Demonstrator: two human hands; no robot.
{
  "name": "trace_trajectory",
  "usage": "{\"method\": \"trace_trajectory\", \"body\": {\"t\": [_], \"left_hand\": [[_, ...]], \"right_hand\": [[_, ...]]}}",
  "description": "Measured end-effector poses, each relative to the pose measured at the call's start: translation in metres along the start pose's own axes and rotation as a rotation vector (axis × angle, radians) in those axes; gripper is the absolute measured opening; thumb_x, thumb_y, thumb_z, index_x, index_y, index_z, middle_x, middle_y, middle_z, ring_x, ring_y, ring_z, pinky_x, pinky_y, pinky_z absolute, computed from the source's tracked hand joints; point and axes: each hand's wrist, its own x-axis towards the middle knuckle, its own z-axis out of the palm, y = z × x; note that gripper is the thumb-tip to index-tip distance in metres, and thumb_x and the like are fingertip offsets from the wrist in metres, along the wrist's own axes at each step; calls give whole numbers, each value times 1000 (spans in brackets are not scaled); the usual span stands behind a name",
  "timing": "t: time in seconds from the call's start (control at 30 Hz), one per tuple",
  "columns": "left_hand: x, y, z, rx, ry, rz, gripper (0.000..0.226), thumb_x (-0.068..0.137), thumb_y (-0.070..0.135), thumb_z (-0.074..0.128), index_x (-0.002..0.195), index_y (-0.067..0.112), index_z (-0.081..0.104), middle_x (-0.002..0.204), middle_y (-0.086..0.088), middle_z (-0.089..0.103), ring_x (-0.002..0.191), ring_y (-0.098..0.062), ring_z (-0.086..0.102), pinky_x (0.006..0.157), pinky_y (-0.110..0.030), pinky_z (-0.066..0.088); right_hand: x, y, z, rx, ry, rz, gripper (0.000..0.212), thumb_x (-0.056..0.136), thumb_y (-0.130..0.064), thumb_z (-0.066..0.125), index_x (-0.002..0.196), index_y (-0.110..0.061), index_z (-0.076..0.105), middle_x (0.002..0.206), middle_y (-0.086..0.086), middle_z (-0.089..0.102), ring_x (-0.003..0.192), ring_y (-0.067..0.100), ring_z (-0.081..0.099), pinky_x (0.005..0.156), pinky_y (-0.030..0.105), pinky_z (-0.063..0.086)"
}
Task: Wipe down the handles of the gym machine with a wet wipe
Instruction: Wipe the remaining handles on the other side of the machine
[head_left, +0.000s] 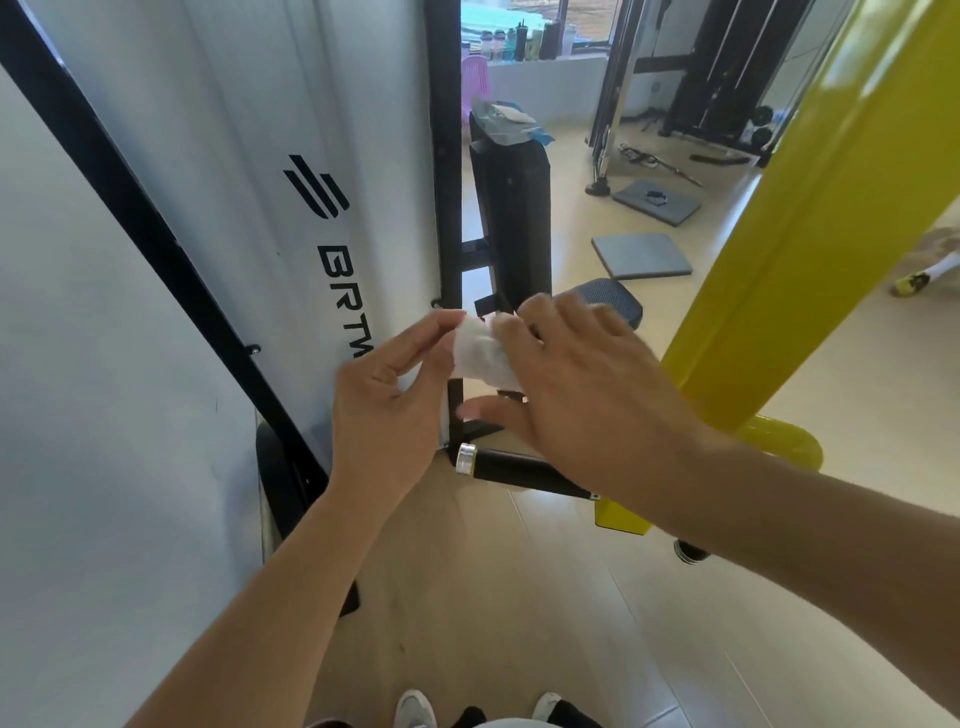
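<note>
A single white wet wipe (480, 353) is stretched between the two hands, above the black handle (511, 465) of the gym machine. The left hand (387, 402) pinches the wipe's left edge between thumb and fingertips; the right hand (582, 387) grips its right side with the fingers curled over it, thumb pointing back toward the left hand. The wipe touches neither the handle nor the machine's white panel (270, 171); it hangs in the air just above the handle.

The handle is a short black bar with a silver end cap (466, 459), sticking out from a yellow frame (810, 218); the right forearm crosses over its far end. A second black grip end (688, 551) shows below the right forearm, so two handle ends are in view.

Left of the handle, the white panel and its black edge post (447, 218) stand close, leaving a narrow gap. Right of the handle, the yellow frame rises steeply. Below the handle, the pale wood floor (493, 597) is open down to the person's two shoes (415, 709). Beyond the handle, two grey mats (641, 254) lie on the floor.
</note>
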Motion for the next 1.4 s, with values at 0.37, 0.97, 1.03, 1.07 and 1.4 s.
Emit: {"method": "trace_trajectory", "body": {"t": [0.37,0.97,1.03,1.07,1.4], "left_hand": [[2,0,4,-105,-14,-30,17,89,31,65,102,42,68,92,38,70,97,12,66,90,-8,48],[9,-6,9,-69,0,-53,20,89,36,65,107,37,71,104,17,74,105,2,65,94,-13,49],[8,-6,11,-49,-14,-39,30,87,43,62,112,31,73,107,14,75,104,2,66,91,-9,49],[8,-6,12,-43,-20,-31,34,86,45,61,113,30,73,108,13,75,103,2,67,89,-7,49],[15,-11,12,-5,14,7,26,90,45,61,112,35,72,100,20,74,98,-4,69,88,-16,52]], "right_hand": [[-12,25,-1,333,178,-139,40,80,2,61,115,-13,71,107,6,66,97,28,63,80,48,56],[-12,13,-2,-36,-91,100,43,103,-40,47,136,-16,37,129,7,59,113,25,61,103,40,43],[-13,14,-8,-121,-73,92,36,104,-37,43,132,-15,35,124,8,59,108,25,60,100,40,43],[-9,13,-5,-124,-56,62,34,103,-34,45,129,-13,38,120,9,61,103,26,62,96,40,45],[18,10,8,-69,13,3,34,96,-32,62,117,-8,51,94,9,68,81,27,68,79,40,52]]}}
